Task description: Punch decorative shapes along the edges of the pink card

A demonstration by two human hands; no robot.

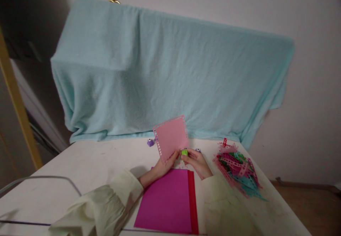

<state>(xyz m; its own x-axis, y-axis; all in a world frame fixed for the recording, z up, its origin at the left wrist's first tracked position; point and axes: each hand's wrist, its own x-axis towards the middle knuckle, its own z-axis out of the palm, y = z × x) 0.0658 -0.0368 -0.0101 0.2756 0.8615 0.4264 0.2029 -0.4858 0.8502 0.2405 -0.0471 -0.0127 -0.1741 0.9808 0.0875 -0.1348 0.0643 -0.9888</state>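
Note:
My left hand is closed on the lower edge of a pink sheet of paper. Rows of punched holes run along the sheet's edges, and it is raised and tilted above the table. In my right hand, fingers are wrapped round a small lime-green craft punch at the paper's lower right corner. Whether the punch is clamped on the paper I cannot tell. A purple punch sits left of the sheet, and another purple punch shows partly behind my right hand.
Purple paper lies before me with a red sheet sticking out under it. Punched paper strips in several colours are heaped at the right of the white table. A light-blue cloth hangs behind. A grey cable arches at left.

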